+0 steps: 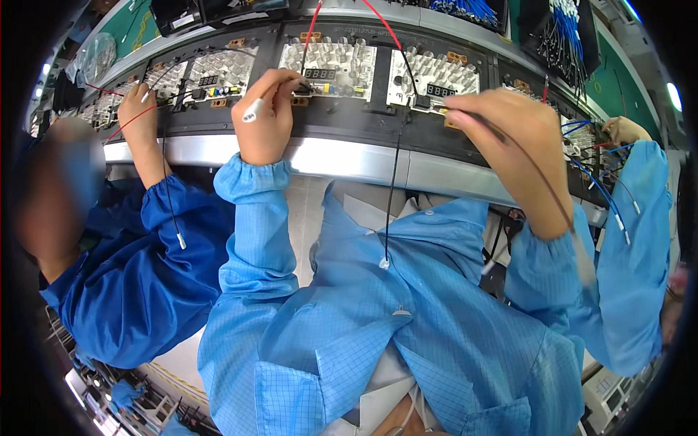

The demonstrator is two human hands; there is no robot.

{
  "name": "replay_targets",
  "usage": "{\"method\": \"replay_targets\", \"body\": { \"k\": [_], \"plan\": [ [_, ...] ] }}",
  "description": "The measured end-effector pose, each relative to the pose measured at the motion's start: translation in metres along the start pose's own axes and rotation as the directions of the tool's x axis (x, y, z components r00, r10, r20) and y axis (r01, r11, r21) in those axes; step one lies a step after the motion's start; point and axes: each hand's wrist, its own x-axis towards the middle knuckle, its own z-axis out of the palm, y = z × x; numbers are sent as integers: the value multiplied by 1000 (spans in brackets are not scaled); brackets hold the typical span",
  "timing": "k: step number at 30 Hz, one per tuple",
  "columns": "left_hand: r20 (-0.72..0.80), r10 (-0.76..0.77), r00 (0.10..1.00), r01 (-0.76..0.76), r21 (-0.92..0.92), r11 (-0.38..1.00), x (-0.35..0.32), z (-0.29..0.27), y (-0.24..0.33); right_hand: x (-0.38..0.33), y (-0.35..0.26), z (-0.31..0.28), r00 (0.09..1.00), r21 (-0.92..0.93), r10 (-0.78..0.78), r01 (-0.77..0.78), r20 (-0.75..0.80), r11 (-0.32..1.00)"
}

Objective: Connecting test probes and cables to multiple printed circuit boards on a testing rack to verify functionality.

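Head view: both hands at white boards, wires gathered above

Left hand, upper left of centre, has its fingers drawn together at the lower edge of a white circuit board; a white connector shows against it, but what its fingertips grip is hidden. Right hand, right of centre and motion-blurred, pinches a dark wire between thumb and forefinger at a second board; the wire's tail smears out toward the right sleeve.

Both boards sit in a black carrier across the upper frame. At upper right, a black tray bears blue and white wires; more blue wires are cut off by the top edge. A clear plastic bag lies upper left, its contents too small to make out. Co-workers' hands at far left and far right work among wires, their fingertips hard to read.
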Motion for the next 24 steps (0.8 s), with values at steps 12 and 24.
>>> {"method": "replay_targets", "body": {
  "k": [12, 24],
  "plan": [
    [4, 96, 995, -94, -151, 984, 2, 2, -4, -8, 44, 58, 994, -100, 86, -92, -62, 991],
    [100, -10, 995, 23, -127, 992, 6, -1, -9, -6, 50, 62, 966, 65, 254, -251, -51, 966]
  ]
}}
